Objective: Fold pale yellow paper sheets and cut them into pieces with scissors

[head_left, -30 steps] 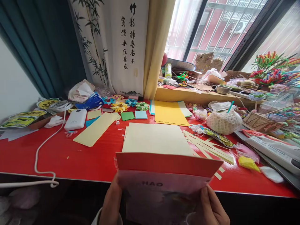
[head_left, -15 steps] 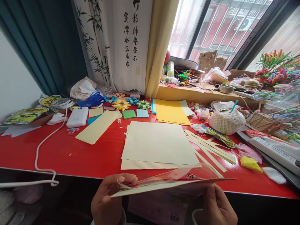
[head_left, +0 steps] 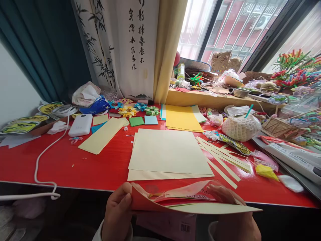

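At the table's front edge, both my hands hold a clear plastic paper packet (head_left: 185, 194) with its mouth gaping toward me. My left hand (head_left: 117, 207) is closed, thumb on top, on its left end, where a red sheet (head_left: 144, 201) shows. My right hand (head_left: 240, 221) grips the right end; its fingers are partly hidden behind the plastic and a pale cream sheet (head_left: 215, 208) that sticks out to the right. Just beyond the packet lie large cream paper sheets (head_left: 165, 150), slightly fanned. Below hangs a pinkish plastic wrapper with a barcode (head_left: 185, 227).
Cream paper strips (head_left: 223, 160) lie right of the sheets, near a netted fruit with a straw (head_left: 240, 127). Yellow sheets (head_left: 183, 117) and folded paper stars (head_left: 127, 111) are at the back. Left are a white power bank (head_left: 80, 125), a cable (head_left: 37, 164) and narrow cream paper (head_left: 102, 135).
The packet has turned and opened wider. My left hand now holds its red end, where before it was at the cream sheet; the cream sheet now points right.
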The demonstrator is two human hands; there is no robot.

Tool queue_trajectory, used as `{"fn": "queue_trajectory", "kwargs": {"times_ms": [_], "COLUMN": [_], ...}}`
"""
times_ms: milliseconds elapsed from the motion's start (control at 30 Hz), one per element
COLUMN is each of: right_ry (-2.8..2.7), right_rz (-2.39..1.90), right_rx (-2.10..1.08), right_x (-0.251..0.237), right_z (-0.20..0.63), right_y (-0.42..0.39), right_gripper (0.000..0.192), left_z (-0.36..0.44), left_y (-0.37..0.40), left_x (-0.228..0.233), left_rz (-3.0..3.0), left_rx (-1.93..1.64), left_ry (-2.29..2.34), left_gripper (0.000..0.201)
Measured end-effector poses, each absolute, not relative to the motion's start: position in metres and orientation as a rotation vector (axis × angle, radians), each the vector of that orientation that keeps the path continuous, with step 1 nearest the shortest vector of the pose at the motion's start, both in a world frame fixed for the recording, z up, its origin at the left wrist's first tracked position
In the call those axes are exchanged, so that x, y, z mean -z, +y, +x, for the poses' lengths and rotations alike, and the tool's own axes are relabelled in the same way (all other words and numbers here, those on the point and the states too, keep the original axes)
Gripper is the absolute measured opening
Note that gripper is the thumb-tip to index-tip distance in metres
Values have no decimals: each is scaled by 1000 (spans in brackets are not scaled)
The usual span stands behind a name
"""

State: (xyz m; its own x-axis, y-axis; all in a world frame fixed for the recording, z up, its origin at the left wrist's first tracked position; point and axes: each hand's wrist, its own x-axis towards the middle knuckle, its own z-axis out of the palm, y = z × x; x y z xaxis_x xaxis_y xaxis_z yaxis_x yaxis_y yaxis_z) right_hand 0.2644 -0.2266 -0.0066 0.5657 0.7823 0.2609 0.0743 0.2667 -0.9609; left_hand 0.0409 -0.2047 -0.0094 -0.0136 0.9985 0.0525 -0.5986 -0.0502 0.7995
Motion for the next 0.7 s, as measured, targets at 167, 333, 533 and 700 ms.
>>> {"fn": "queue_trajectory", "kwargs": {"times_ms": [167, 333, 533, 700], "right_ry": [-806, -793, -1341, -1838], "right_rz": [-1176, -1123, -1252, -1724], "right_rx": [-760, -1109, -1367, -1129], "right_x": [7, 2, -22, -31], "right_z": [269, 286, 314, 327], "right_y": [-227, -230, -228, -233], "right_gripper": [49, 48, 46, 49], "left_z": [42, 35, 40, 53], "left_y": [-193, -182, -199, -206], "left_x": [22, 32, 10, 3], "left_rz": [798, 901, 1006, 1105], "left_rx": [-1361, -1200, -1331, -1275], "left_ry": [499, 445, 654, 649], "left_gripper": [24, 30, 22, 20]}}
